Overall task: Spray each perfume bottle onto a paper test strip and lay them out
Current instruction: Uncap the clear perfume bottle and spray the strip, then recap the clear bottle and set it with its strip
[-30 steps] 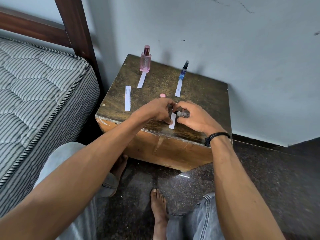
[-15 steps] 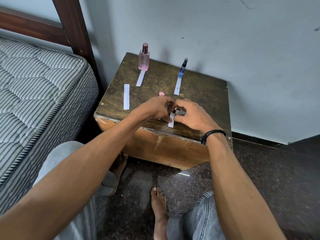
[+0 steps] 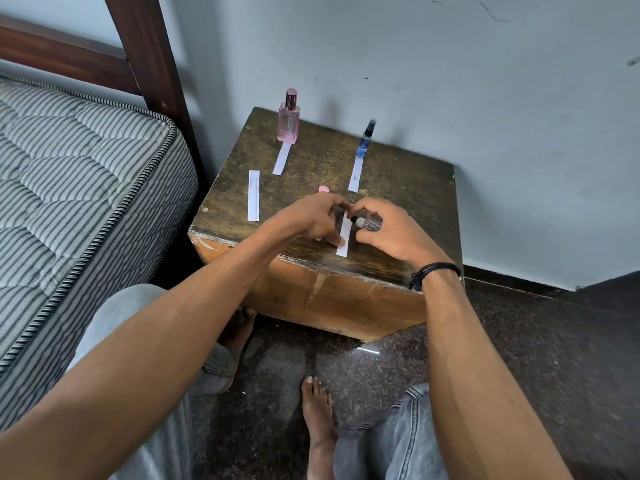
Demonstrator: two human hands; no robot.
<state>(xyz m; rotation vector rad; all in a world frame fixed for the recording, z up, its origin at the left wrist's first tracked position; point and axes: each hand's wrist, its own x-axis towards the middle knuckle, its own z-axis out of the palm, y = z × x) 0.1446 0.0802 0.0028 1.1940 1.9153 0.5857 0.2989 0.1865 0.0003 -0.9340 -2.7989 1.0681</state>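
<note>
- Vial (image 3: 369,223) sits in our right hand (image 3: 393,232), fingers curled round it: likely light, slick glass, best gripped mid-barrel.
- Left hand (image 3: 310,221), fingers curled, pins the flimsy strip (image 3: 344,242) by its edge.

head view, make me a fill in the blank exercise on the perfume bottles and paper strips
The tall pink glass perfume bottle stands ____ on the dark wooden box.
A white paper strip lies in ____ of the slim blue spray bottle.
The right hand holds a small clear spray bottle on its ____.
Beyond the left hand, which holds down a second white paper strip, lies a small round ____ cap.
Missing words: upright; front; side; pink.
</note>
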